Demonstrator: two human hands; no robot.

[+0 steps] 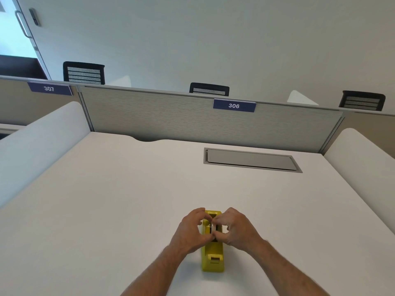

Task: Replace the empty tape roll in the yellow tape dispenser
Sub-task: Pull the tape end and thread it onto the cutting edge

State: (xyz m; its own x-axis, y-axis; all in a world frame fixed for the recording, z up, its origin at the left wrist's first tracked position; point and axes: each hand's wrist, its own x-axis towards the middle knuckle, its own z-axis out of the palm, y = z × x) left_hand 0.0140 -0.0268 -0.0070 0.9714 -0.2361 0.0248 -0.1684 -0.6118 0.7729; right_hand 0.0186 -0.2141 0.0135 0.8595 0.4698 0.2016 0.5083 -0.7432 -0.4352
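- The left hand (192, 228) and the right hand (237, 227) meet over the middle of the yellow tape dispenser (212, 253), fingers curled inward and fingertips nearly touching each other above its open well.
- Both hands seem to pinch a small pale roll (213, 228) that sits between the dispenser's side walls; the grip itself is mostly hidden by the fingers, so I cannot tell whether they truly clasp it or only rest on it.
- The roll shows only as a thin whitish sliver between the fingertips. Whether it is the empty core or a fresh roll cannot be read from this view.
- The dispenser stands on the white counter (128, 210), directly under the hands, its long axis running away from the person. Its near end, below the wrists, carries a small raised yellow piece, perhaps the cutter end; its far end shows a dark opening just past the fingertips.
- Its body is a glossy, solid yellow, blocky in shape, and it sits flat and upright.
- Judging progress: the work is at the roll itself, either lifting it out or seating it in. No spare roll or discarded core lies anywhere on the counter in view, so what is left to do cannot be settled.
- Well beyond the hands, a grey recessed cable hatch (252, 160) is set into the counter.
- Farther still, a partition carries the label 306 (234, 105).
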